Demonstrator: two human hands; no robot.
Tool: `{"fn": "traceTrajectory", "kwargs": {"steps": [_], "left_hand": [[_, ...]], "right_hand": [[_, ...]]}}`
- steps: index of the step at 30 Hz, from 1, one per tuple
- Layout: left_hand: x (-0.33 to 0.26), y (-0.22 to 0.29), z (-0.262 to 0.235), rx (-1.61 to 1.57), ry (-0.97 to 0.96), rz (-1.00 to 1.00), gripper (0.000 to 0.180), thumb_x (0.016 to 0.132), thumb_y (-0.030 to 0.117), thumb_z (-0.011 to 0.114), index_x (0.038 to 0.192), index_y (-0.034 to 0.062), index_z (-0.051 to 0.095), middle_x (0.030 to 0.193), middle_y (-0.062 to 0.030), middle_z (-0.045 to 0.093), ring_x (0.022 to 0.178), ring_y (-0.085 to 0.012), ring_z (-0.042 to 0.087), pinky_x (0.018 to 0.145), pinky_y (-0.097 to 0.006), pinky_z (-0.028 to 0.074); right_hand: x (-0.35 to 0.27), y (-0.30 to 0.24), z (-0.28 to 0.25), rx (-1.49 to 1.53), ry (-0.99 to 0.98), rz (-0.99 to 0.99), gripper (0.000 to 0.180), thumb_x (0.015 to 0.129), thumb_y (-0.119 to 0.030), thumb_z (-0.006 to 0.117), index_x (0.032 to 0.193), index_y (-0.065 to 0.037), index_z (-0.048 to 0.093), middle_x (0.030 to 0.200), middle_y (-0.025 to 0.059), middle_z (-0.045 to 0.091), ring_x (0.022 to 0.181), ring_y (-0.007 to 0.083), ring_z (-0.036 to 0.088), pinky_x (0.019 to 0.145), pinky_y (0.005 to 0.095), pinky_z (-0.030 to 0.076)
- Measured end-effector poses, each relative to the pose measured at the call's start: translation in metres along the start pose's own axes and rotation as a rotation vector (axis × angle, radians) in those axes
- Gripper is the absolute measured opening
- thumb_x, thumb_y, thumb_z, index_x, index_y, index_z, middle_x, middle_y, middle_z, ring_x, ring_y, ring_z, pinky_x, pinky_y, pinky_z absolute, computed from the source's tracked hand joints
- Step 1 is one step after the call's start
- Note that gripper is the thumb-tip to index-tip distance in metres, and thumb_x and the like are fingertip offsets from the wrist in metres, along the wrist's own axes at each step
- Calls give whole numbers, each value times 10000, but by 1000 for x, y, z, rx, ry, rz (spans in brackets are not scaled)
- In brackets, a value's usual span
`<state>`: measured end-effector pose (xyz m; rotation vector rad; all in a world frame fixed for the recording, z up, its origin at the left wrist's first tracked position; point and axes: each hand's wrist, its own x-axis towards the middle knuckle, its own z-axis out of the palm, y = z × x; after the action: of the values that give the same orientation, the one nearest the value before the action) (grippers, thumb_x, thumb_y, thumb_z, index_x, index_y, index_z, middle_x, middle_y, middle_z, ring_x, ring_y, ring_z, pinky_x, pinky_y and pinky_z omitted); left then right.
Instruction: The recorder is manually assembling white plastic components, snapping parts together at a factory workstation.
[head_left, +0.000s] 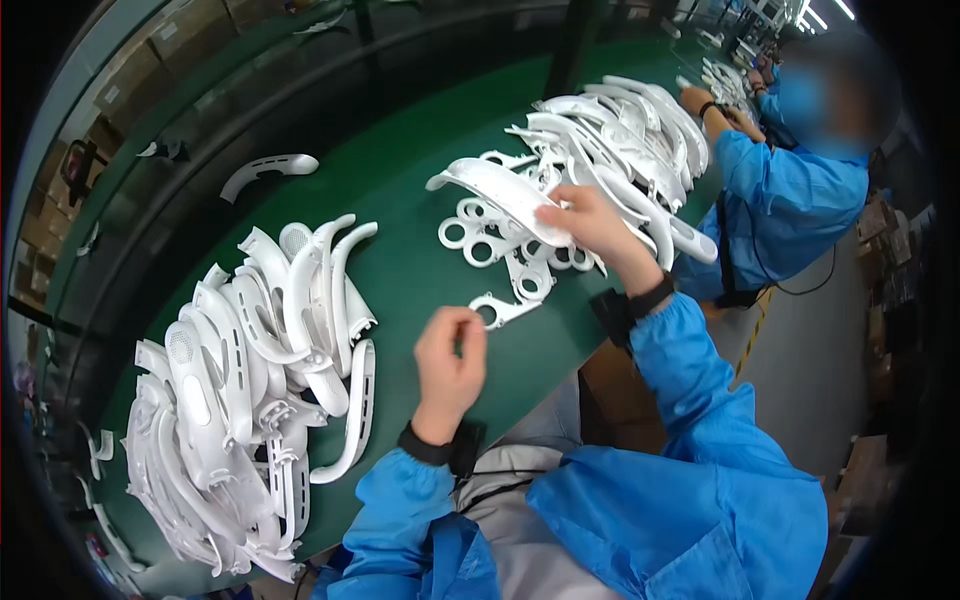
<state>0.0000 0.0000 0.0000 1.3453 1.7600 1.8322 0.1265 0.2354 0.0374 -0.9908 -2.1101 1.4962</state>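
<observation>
My right hand (597, 232) is closed on one end of a curved white plastic shell (505, 196), held over a group of small white ringed plastic parts (483, 248). The shell's other end points to the left. My left hand (450, 366) is held above the green table, its thumb and fingers curled together. Whatever lies in its fingers, if anything, cannot be made out. Right beside its fingertips is one white ringed part (505, 312); whether they touch it is unclear.
A large heap of curved white shells (250, 390) covers the table's left side. Another shell heap (620, 140) lies at the far right, near a co-worker in a blue jacket (790, 195). A lone shell (268, 173) sits on the green table (395, 270) towards the back.
</observation>
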Motion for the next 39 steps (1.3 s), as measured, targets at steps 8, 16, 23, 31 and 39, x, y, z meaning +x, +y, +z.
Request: {"fn": "traceTrajectory", "kwargs": {"steps": [8, 16, 23, 31, 39], "left_hand": [[6, -27, 0, 55, -239, -115, 68, 840, 93, 607, 822, 28, 596, 683, -118, 602, 560, -243, 580, 529, -331, 440], [9, -19, 5, 15, -210, -107, 26, 781, 69, 594, 786, 57, 571, 724, -105, 607, 672, -312, 600, 652, -403, 453], [7, -26, 3, -51, -173, -130, 37, 788, 71, 598, 815, 67, 574, 721, -102, 606, 657, -314, 598, 635, -407, 455], [-1, -22, -2, -176, -146, -311, 70, 787, 98, 618, 764, 54, 569, 697, -105, 586, 667, -306, 577, 603, -409, 440], [-4, 93, 3, 687, 14, 450, 564, 643, 212, 774, 1157, 102, 570, 1173, -134, 482, 1150, -330, 415, 964, -486, 318]], "right_hand": [[180, -33, 62, -65, 31, 227, 430, 835, -329, 686, 1099, -21, 543, 695, 42, 588, 522, 103, 506, 453, 249, 358], [262, -78, 179, -644, -89, -321, 550, 734, -365, 737, 1157, -41, 600, 961, 175, 671, 911, 332, 645, 832, 384, 505], [276, -108, 187, -800, -113, -501, 312, 730, -278, 711, 987, -101, 694, 887, 142, 682, 880, 319, 652, 777, 409, 515], [73, -103, 37, -619, 246, -710, 156, 754, -141, 753, 780, -43, 635, 554, 55, 531, 473, 109, 484, 454, 267, 366], [-94, -17, 5, -549, -46, -849, 105, 718, -67, 723, 808, -91, 674, 706, 55, 636, 610, 235, 616, 529, 330, 470]]}}
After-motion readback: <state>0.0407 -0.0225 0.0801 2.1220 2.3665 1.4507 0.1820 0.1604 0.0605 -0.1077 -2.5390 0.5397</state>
